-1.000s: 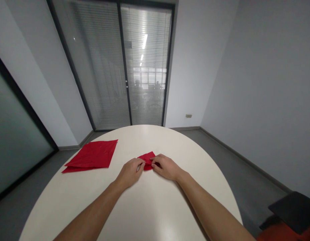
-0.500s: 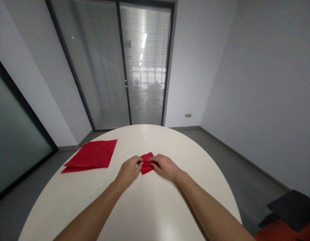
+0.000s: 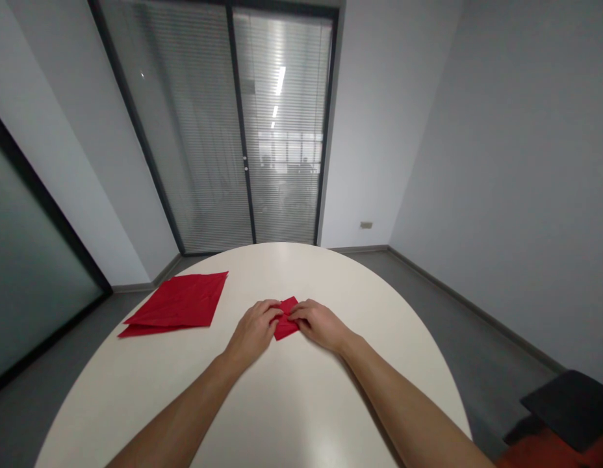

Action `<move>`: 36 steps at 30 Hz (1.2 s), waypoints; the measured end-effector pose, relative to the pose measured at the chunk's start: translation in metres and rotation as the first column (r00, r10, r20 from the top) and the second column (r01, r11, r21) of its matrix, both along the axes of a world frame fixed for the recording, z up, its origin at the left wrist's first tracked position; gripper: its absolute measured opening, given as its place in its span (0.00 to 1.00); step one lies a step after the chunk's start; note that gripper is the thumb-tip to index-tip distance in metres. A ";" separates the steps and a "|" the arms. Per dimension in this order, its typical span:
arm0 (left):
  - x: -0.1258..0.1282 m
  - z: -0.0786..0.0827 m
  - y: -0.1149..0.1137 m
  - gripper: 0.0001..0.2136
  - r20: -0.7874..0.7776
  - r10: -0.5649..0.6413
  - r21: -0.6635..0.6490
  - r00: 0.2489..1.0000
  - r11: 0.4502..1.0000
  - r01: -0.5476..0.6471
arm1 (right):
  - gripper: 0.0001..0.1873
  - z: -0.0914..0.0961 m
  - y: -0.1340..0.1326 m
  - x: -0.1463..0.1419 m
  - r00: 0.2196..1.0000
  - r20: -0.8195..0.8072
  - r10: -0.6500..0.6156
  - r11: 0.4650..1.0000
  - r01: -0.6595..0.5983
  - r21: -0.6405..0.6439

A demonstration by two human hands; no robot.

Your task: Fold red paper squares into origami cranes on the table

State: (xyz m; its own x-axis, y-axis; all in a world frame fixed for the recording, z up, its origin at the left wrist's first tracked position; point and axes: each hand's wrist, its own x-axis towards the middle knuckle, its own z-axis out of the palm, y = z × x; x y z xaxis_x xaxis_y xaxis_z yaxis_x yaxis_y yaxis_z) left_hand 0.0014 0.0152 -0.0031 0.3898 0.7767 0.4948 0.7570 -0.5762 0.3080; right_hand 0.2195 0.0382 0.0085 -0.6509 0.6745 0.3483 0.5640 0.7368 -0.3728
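Observation:
A small folded red sheet (image 3: 286,330) lies on the white round table in front of me; whether it is paper or cloth I cannot tell. The fingers of my left hand (image 3: 254,330) are bent and closed on its left edge. From the other side, my right hand (image 3: 323,325) pinches the sheet near its middle with thumb and fingers. Both sets of fingertips nearly meet and hide part of the folds. Farther left, larger red sheets (image 3: 179,300) lie loosely stacked or folded, apart from both hands.
The round table (image 3: 262,416) has a curved edge on both sides. At the lower right stands a dark and orange-red object (image 3: 569,409), perhaps a chair. Glass panels with blinds (image 3: 204,130) and grey walls (image 3: 520,162) surround the table.
My left hand's fingers have shifted slightly right and flattened over the small sheet, closing the gap between thumb and forefinger. My right hand stays almost in place. The larger sheets have not moved.

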 end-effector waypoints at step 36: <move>0.000 -0.002 -0.004 0.24 -0.324 0.053 -0.249 0.945 0.959 -0.139 | 0.51 0.010 -0.039 -0.026 0.945 0.322 -0.065 0.977 0.126 -0.174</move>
